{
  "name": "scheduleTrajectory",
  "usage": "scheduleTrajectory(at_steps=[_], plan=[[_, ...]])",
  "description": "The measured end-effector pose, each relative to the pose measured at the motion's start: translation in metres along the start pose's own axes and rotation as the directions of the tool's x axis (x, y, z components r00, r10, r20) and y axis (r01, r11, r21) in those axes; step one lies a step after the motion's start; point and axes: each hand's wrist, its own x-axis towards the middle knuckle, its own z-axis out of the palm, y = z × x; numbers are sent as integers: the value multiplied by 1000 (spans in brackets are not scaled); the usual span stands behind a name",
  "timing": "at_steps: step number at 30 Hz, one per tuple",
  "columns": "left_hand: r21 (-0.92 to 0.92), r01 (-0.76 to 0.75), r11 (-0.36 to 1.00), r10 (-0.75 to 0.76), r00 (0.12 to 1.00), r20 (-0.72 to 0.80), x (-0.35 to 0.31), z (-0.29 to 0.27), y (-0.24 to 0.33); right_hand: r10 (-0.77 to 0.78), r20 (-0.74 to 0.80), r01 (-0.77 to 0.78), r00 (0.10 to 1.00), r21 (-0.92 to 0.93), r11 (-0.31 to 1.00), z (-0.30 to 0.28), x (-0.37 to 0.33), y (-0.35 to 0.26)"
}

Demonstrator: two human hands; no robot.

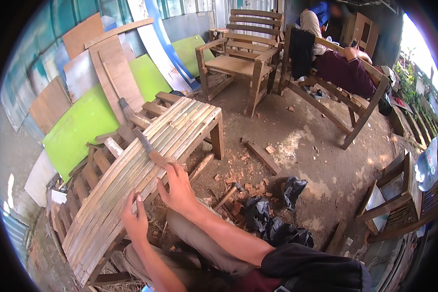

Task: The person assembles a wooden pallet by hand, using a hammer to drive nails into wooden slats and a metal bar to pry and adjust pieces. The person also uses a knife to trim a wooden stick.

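A bench-like top of split bamboo slats [180, 127] stretches from the near left to the middle. On the slats lies a knife [145, 142] with a dark blade and a wooden handle [159, 157]. My right hand [179, 191] is beside the end of that handle, its thumb and fingers apart. Whether the fingertips touch the handle I cannot tell. Closer to me, my left hand [135, 220] hovers by the front edge of the slats, fingers raised and parted, nothing visible in it.
A hammer [227, 195] lies on the dirt floor among brick chips, near black plastic bags [277, 228]. A wooden armchair [238, 61] stands at the back. Another person [343, 73] reclines on a wooden seat at the far right. Boards [90, 124] lean along the left wall.
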Motion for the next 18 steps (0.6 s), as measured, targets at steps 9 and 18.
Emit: scheduleTrajectory(at_steps=[9, 18], plan=[[-318, 31, 948, 27, 984, 175, -92, 64, 81, 343, 48, -338, 938, -92, 937, -139, -124, 114], [78, -84, 993, 6, 714, 701, -110, 125, 74, 845, -204, -776, 495, -540, 325, -239, -318, 287]])
